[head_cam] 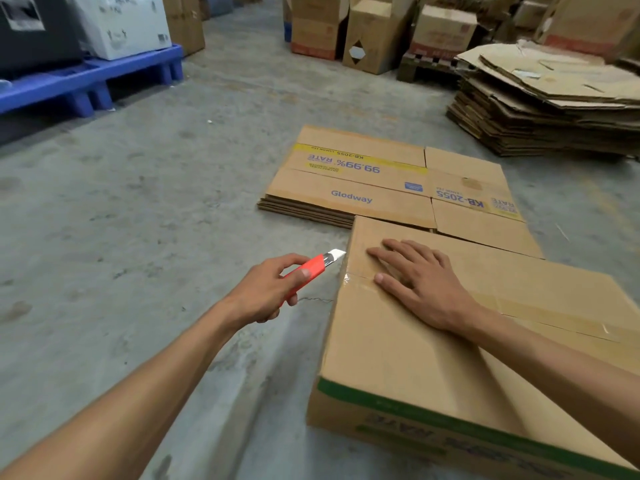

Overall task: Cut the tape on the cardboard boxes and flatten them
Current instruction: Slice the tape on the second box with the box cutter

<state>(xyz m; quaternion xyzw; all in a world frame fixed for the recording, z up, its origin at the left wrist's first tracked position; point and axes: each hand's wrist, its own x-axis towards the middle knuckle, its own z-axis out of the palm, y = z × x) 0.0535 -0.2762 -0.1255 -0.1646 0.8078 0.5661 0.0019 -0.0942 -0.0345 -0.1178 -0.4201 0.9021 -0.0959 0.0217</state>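
A taped brown cardboard box (398, 348) with a green stripe stands on the concrete floor at the lower right. Clear tape (540, 311) runs along its top seam. My right hand (426, 282) lies flat on the box top, fingers spread over the seam near the left end. My left hand (266, 292) grips an orange box cutter (310, 270) just left of the box. Its white blade (336, 254) is out and points at the box's upper left edge, close to the tape's end.
A low stack of flattened boxes (391, 185) printed "Glodway" lies just beyond the box. A taller pile of flattened cardboard (554, 109) sits at the right. Upright boxes (377, 32) line the back. A blue pallet (90, 81) with cartons is at the left.
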